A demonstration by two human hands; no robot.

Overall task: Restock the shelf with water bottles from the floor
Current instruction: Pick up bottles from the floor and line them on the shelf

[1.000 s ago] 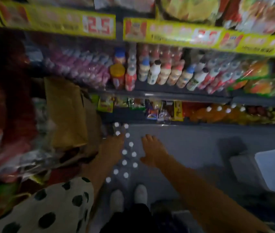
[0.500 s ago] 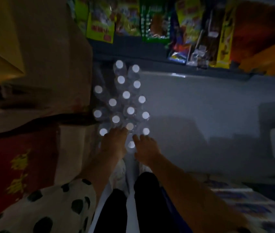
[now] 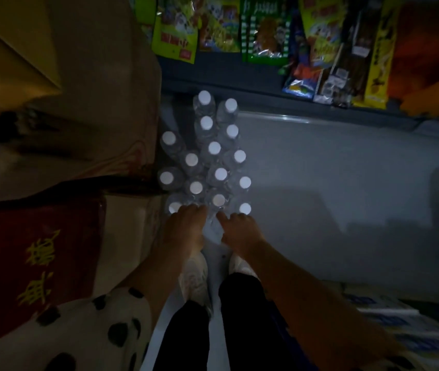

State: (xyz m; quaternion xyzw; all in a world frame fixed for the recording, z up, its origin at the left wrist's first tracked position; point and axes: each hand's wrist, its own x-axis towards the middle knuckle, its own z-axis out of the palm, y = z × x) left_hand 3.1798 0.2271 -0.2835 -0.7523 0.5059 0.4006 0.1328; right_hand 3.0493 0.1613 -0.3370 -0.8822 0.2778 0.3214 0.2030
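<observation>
Several clear water bottles (image 3: 214,148) with white caps stand packed together on the grey floor (image 3: 320,183), below the bottom shelf (image 3: 266,84). Both my hands reach down to the near end of the cluster. My left hand (image 3: 185,226) lies over the near-left bottle (image 3: 173,207), its fingers curled down around the top and half hiding the cap. My right hand (image 3: 240,230) has curled fingers, with thumb and forefinger against a bottle (image 3: 211,228) that shows between the two hands. The light is dim, so the fingertips are hard to make out.
Cardboard boxes (image 3: 92,103) and a red carton (image 3: 39,250) crowd the left side, right up against the bottles. Snack packets (image 3: 264,30) hang along the shelf edge above. My white shoes (image 3: 195,279) stand just behind the bottles. Printed cartons (image 3: 390,322) lie at the lower right.
My head has tipped down from the shelves to the floor. Both hands have come down onto the nearest bottles, and the cap seen between them earlier is now hidden.
</observation>
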